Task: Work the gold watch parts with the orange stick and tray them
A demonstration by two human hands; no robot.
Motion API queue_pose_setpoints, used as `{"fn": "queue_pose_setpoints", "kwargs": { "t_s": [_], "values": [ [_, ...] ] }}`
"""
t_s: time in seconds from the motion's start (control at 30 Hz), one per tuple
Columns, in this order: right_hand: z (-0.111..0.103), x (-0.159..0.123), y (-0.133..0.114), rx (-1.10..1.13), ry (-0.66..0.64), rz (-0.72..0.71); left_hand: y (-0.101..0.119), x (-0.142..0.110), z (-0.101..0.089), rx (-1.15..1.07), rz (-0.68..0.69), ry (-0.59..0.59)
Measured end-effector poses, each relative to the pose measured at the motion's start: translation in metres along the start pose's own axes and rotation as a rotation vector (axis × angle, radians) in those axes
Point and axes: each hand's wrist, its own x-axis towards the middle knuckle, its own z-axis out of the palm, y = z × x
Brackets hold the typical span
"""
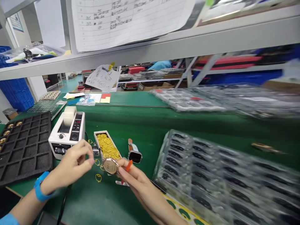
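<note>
My right hand (pixel 140 181) grips a round, rose-gold watch case (pixel 110 166) between thumb and fingers, its flat back towards me. An orange strip (pixel 129 165) sticks up between those fingers. Just left of the case, my left hand (pixel 74 161) is raised, thumb and forefinger curled close together; anything pinched there is too small to make out. Loose yellow rings (pixel 98 178) lie on the green table below the hands. Behind the watch case stands a narrow white box (pixel 95 133) filled with yellow rings. A smartwatch (pixel 135 156) with a brown and pale strap lies right of the box.
A white tape dispenser (pixel 67 132) stands behind my left hand. At far left is a black compartment tray (pixel 25 140) with several gold-coloured pieces. Clear plastic trays (pixel 187 162) with dark parts lie at right. A grey shelf beam (pixel 152 50) crosses above the table.
</note>
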Motion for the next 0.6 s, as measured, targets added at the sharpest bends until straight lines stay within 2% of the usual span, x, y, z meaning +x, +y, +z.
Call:
{"fn": "queue_pose_setpoints", "kwargs": {
  "t_s": [0.07,0.2,0.4,0.6],
  "values": [
    [0.002,0.000,0.000,0.068,-0.028,0.001,-0.004,0.003,0.018,-0.163,-0.019,-0.069],
    [0.007,0.000,-0.004,0.166,-0.050,0.003,-0.017,0.007,0.042,-0.285,-0.084,-0.053],
    [0.008,-0.001,-0.006,0.187,-0.073,-0.012,-0.024,0.008,0.044,-0.294,-0.113,-0.067],
    [0.004,-0.002,-0.001,0.117,-0.073,-0.019,-0.026,0.007,0.043,-0.261,-0.107,-0.084]
  ]
}}
